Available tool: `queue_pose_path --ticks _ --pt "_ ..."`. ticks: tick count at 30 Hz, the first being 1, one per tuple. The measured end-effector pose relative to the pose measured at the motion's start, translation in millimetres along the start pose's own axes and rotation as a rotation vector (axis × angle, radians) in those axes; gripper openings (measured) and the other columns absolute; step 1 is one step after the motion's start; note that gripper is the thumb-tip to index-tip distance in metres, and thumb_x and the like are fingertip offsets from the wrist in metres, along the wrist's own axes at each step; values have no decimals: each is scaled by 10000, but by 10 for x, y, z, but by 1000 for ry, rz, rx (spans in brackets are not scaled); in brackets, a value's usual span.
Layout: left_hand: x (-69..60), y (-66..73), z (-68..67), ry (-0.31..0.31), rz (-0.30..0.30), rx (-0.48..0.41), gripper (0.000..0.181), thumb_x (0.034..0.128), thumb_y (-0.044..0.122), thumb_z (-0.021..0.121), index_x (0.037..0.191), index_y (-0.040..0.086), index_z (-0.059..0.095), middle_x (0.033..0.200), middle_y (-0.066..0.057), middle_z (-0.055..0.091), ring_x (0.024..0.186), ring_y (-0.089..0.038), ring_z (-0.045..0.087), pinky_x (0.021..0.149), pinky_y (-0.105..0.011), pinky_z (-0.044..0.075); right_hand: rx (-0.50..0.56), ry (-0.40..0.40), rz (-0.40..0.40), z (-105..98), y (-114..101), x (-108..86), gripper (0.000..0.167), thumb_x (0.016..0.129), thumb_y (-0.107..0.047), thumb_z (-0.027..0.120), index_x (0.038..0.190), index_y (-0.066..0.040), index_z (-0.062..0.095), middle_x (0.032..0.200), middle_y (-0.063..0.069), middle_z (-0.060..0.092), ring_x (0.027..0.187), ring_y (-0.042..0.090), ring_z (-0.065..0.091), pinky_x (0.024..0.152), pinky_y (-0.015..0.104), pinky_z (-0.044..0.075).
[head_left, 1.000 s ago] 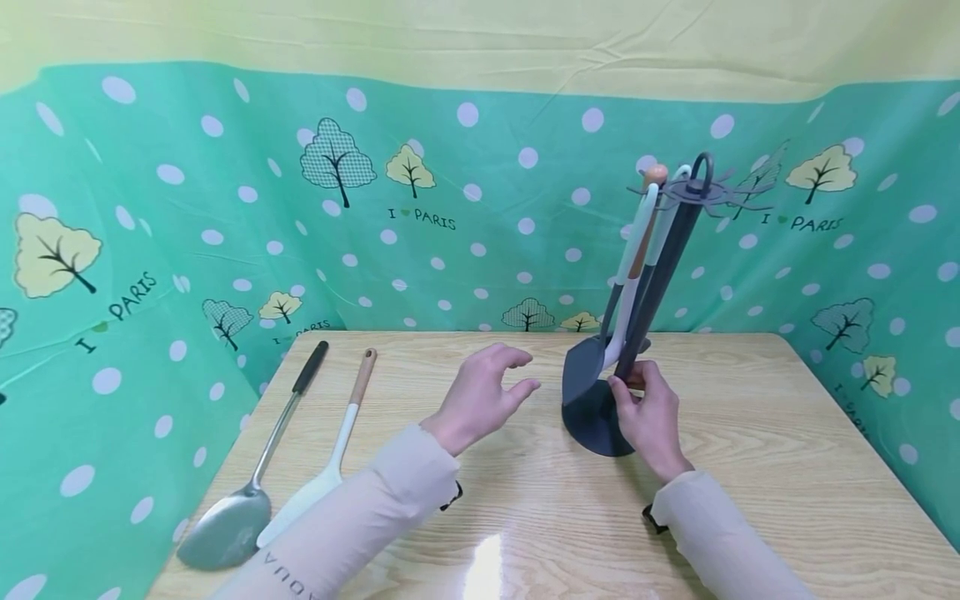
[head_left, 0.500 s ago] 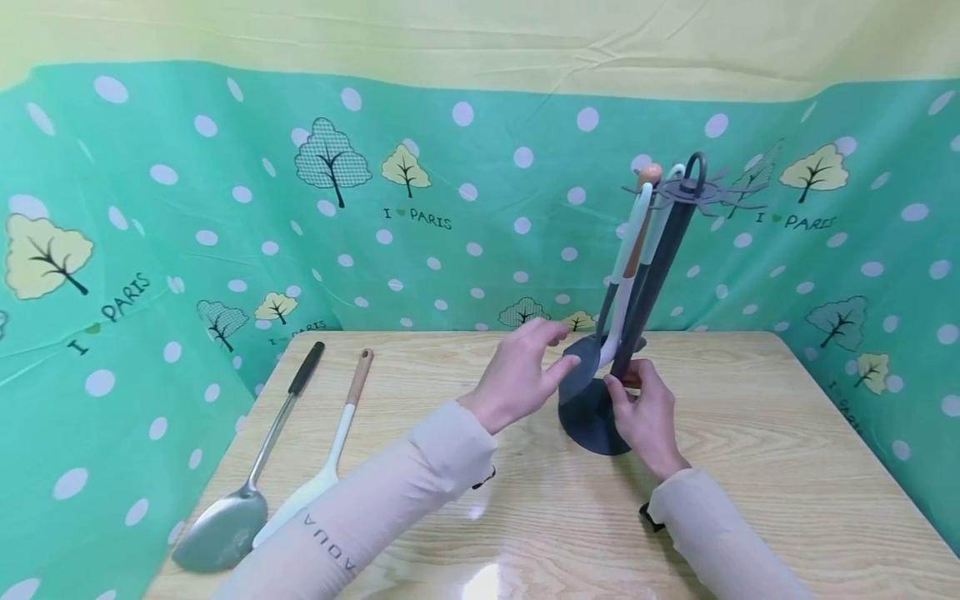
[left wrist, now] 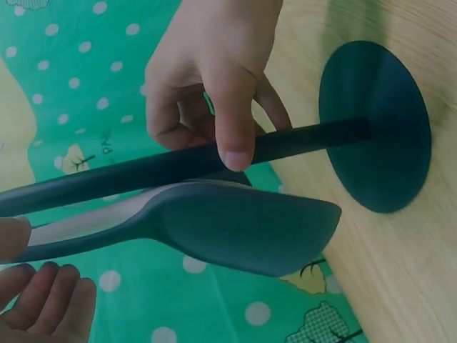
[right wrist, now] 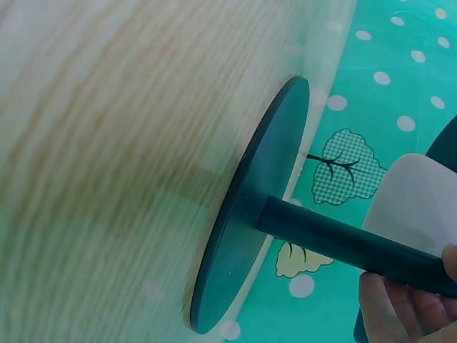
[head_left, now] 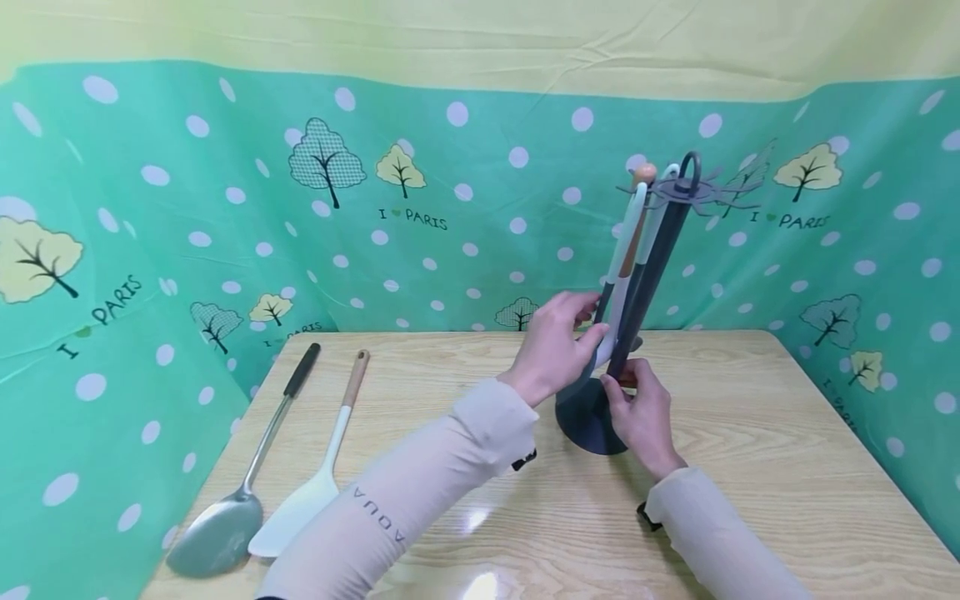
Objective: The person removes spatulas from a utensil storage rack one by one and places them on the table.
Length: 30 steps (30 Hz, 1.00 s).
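A black utensil stand (head_left: 651, 292) leans slightly on the table, with its round base (head_left: 588, 425) at the bottom. Thumb and fingers of my right hand (head_left: 647, 417) grip the post low down. My left hand (head_left: 555, 343) is at the lower shaft of a dark spatula (left wrist: 243, 221) with a pale green handle (head_left: 628, 233). In the left wrist view, the thumb lies over the shaft and the fingers curl below it. Behind hangs a white-headed utensil (right wrist: 414, 207) with a wooden handle (head_left: 633, 242), beside another pale green handle (head_left: 654, 223). Their hooks are partly hidden.
On the left side of the wooden table (head_left: 735, 500) lie a metal wok spatula (head_left: 221, 533) with a black handle and a white spatula (head_left: 300, 508) with a wooden handle. A green dotted curtain (head_left: 450, 208) surrounds the table.
My left hand has moved right and up, from bare space beside the stand to the dark spatula's shaft. The right hand keeps its grip on the post.
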<state>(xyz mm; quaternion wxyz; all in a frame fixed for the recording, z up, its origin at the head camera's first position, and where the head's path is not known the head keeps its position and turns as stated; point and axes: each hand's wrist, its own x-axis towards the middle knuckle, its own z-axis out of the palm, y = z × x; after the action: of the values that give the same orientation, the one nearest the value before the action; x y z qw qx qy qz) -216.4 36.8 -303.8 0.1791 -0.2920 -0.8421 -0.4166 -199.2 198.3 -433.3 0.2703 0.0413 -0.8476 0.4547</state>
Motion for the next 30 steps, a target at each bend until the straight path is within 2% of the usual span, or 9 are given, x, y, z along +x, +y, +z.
queue_pose_path --ticks 2,6,9,12,22,30 --pt "31 -4 36 9 -12 -16 335 913 137 652 1227 25 614 1076 -83 637 951 -170 619 826 -209 514 -2 -5 -2 4 10 2 192 900 -98 660 1045 -32 551 928 123 636 884 277 661 734 440 567" --pt "68 -32 102 20 -43 -61 265 921 110 636 1172 27 646 994 -60 658 912 -140 609 788 -148 498 1 -6 1 3 14 1 191 904 -96 654 1048 -30 549 931 126 634 885 283 659 736 453 565" --pt "67 -50 130 30 -75 -106 224 930 101 623 1139 34 665 968 -42 664 902 -106 597 764 -99 475 4 -8 5 -3 3 -1 194 901 -100 659 1049 -38 549 937 123 632 888 283 658 738 457 566" --pt "57 -61 136 43 -89 -143 219 930 94 621 1135 34 670 960 -39 662 892 -96 595 758 -98 474 5 -13 8 -1 -2 -1 198 905 -111 657 1056 -42 548 948 122 632 897 283 656 742 453 567" --pt "-2 -44 126 33 -47 -219 207 917 50 625 1114 -3 659 940 -49 662 828 -64 605 765 -110 486 3 -19 6 0 15 -6 198 909 -103 650 1062 -39 542 956 118 633 910 270 652 748 430 565" --pt "-72 16 101 36 -46 -278 175 903 19 627 1070 -27 655 918 -64 649 796 -73 602 712 -123 509 -7 -39 5 -3 13 -7 208 919 -111 639 1086 -50 532 980 107 627 925 254 644 757 416 564"
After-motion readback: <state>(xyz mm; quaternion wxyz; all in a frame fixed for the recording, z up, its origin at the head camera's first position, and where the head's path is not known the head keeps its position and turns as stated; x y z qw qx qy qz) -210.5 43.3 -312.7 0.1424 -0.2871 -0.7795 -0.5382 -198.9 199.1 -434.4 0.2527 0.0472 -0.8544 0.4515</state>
